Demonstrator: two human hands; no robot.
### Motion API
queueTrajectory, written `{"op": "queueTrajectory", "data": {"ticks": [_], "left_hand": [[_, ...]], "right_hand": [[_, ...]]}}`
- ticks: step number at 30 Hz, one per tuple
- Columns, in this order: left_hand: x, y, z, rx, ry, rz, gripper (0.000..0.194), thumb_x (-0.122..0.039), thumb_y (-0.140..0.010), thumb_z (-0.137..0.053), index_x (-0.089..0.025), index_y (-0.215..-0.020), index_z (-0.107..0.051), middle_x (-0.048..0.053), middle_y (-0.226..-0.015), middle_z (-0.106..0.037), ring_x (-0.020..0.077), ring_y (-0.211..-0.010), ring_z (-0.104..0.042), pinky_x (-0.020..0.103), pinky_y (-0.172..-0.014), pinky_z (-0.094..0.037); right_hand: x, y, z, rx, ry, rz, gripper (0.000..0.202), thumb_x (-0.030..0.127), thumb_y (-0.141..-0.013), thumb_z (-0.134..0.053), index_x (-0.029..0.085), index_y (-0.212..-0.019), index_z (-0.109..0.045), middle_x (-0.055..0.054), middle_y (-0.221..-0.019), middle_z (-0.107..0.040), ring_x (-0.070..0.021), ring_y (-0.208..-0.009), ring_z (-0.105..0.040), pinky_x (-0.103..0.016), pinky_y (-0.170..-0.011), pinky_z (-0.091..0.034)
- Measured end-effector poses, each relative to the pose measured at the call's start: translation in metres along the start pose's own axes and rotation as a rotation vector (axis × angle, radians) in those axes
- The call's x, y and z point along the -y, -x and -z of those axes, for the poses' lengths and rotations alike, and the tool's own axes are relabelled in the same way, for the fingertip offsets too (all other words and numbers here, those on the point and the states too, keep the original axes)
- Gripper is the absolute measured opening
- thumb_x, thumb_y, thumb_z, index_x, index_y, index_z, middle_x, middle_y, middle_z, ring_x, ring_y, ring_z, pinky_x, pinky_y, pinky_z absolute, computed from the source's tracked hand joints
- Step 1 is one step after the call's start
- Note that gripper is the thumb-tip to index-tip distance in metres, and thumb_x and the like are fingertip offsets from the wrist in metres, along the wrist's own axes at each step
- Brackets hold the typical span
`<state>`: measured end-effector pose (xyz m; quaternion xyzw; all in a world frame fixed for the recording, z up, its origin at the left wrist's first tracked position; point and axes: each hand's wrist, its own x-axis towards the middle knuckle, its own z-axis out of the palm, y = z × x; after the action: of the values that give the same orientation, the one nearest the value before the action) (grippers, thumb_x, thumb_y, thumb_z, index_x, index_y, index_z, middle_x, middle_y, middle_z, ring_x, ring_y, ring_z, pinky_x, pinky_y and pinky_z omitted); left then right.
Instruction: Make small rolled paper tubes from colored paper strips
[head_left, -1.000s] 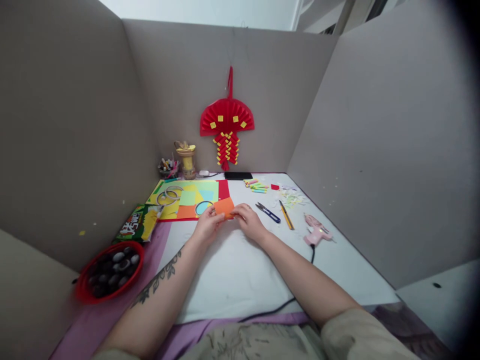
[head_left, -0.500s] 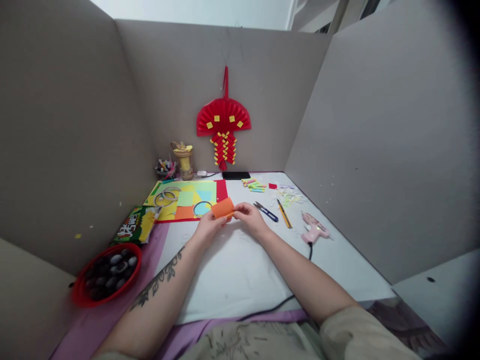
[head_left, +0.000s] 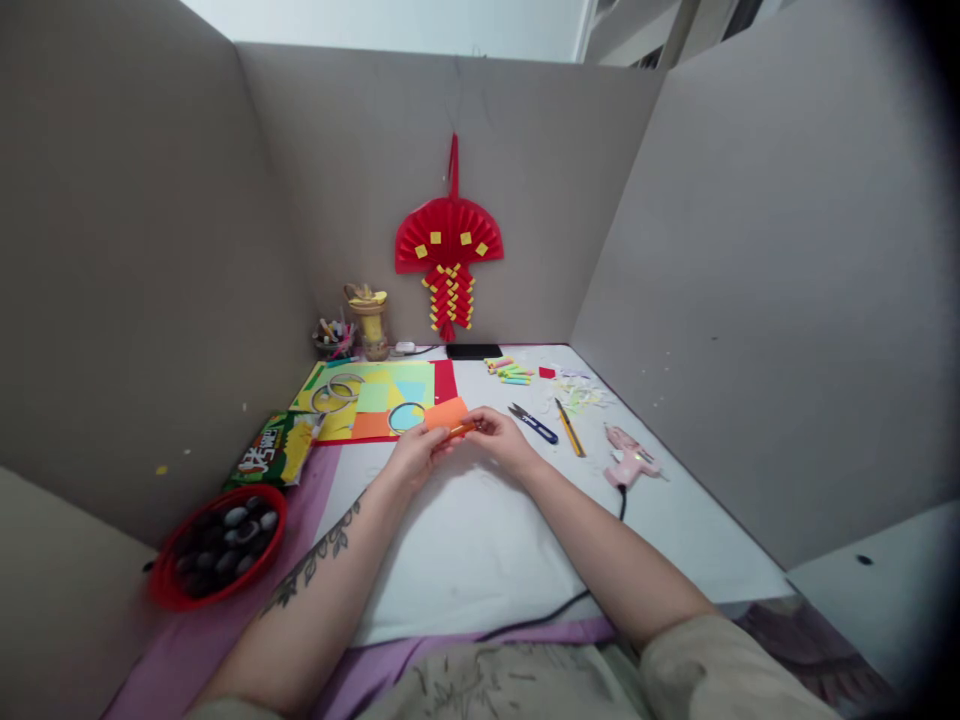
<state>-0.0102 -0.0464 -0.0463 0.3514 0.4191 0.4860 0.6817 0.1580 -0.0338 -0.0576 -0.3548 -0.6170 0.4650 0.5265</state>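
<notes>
My left hand (head_left: 414, 457) and my right hand (head_left: 501, 440) together pinch a small orange paper (head_left: 448, 414) just above the white table top (head_left: 480, 540). The near edge of the paper looks rolled or folded between my fingertips. Behind it lies a stack of coloured paper sheets (head_left: 375, 396) with two tape rings (head_left: 337, 390) on top. Small blue-handled snips (head_left: 534, 423) lie just right of my right hand.
A yellow pencil (head_left: 569, 427) and a pink glue gun (head_left: 630, 457) with a black cord lie to the right. Rolled paper pieces (head_left: 510, 373) sit at the back. A red bowl (head_left: 214, 545) and a snack bag (head_left: 276, 448) are at left. Grey partition walls surround the table; a red paper ornament (head_left: 450, 250) hangs behind.
The orange paper has dropped flatter and its near edge has been turned in between my fingers. Both hands stay in nearly the same place.
</notes>
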Motion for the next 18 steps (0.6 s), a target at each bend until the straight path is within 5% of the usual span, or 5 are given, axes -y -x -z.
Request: {"op": "queueTrajectory", "data": {"ticks": [4, 8, 13, 18], "left_hand": [[-0.0002, 0.0013, -0.0008, 0.046, 0.023, 0.004, 0.033, -0.023, -0.073, -0.069, -0.01, -0.102, -0.059, 0.012, -0.089, -0.069, 0.0152, -0.074, -0.067, 0.022, -0.064, -0.053], [-0.0024, 0.0067, -0.005, 0.024, -0.036, -0.173, 0.07, -0.034, -0.073, -0.07, -0.024, -0.134, -0.037, 0.006, -0.091, -0.068, 0.0165, -0.076, -0.067, 0.027, -0.067, -0.052], [-0.0016, 0.0083, -0.0075, 0.023, -0.344, -0.294, 0.052, -0.034, -0.063, -0.076, -0.015, -0.11, -0.062, 0.008, -0.088, -0.069, 0.0175, -0.076, -0.065, 0.026, -0.068, -0.05], [-0.0003, 0.0047, -0.0058, -0.076, -0.42, -0.321, 0.043, -0.038, -0.065, -0.072, -0.012, -0.099, -0.066, 0.008, -0.08, -0.07, 0.0165, -0.068, -0.064, 0.026, -0.064, -0.049]], "right_hand": [[0.003, -0.0002, -0.0012, -0.042, -0.033, -0.048, 0.019, 0.023, -0.065, -0.067, 0.019, -0.083, -0.064, 0.0, -0.081, -0.063, -0.014, -0.072, -0.057, -0.028, -0.07, -0.044], [0.0032, -0.0013, 0.0003, -0.122, -0.085, -0.062, 0.018, 0.028, -0.068, -0.066, 0.019, -0.084, -0.062, 0.003, -0.066, -0.059, -0.0121, -0.06, -0.052, -0.027, -0.063, -0.042], [-0.0016, -0.0018, -0.0003, -0.146, -0.121, -0.06, 0.019, 0.029, -0.068, -0.067, 0.018, -0.083, -0.062, 0.003, -0.064, -0.059, -0.0118, -0.059, -0.053, -0.026, -0.061, -0.042], [-0.0025, -0.0009, -0.0063, -0.13, -0.164, -0.076, 0.021, 0.03, -0.066, -0.07, 0.019, -0.082, -0.064, 0.001, -0.071, -0.064, -0.0126, -0.061, -0.056, -0.027, -0.064, -0.045]]}}
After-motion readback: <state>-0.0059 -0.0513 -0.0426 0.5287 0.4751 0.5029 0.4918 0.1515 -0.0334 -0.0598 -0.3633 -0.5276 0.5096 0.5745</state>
